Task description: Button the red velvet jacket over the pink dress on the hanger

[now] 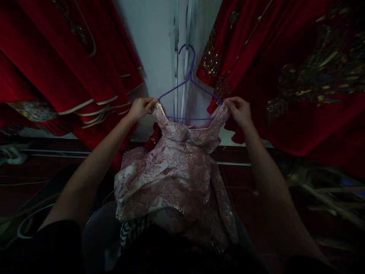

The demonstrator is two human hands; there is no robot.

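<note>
Dress (182, 152) pinched at each shoulder, left hand (142, 108) and right hand (240, 110) both closed on it, I'd tension evenly so purple hanger (190, 77) sits level.

1. Left hand (142, 108) pinches the dress (185, 167) at one shoulder.
2. Right hand (240, 110) pinches the other shoulder.
3. A purple hanger (190, 75) spans the neckline, hook up.
4. Red garments (65, 64) hang on both sides.
5. A pale wall (148, 42) stands behind.

Head-height view, forward and down
</note>
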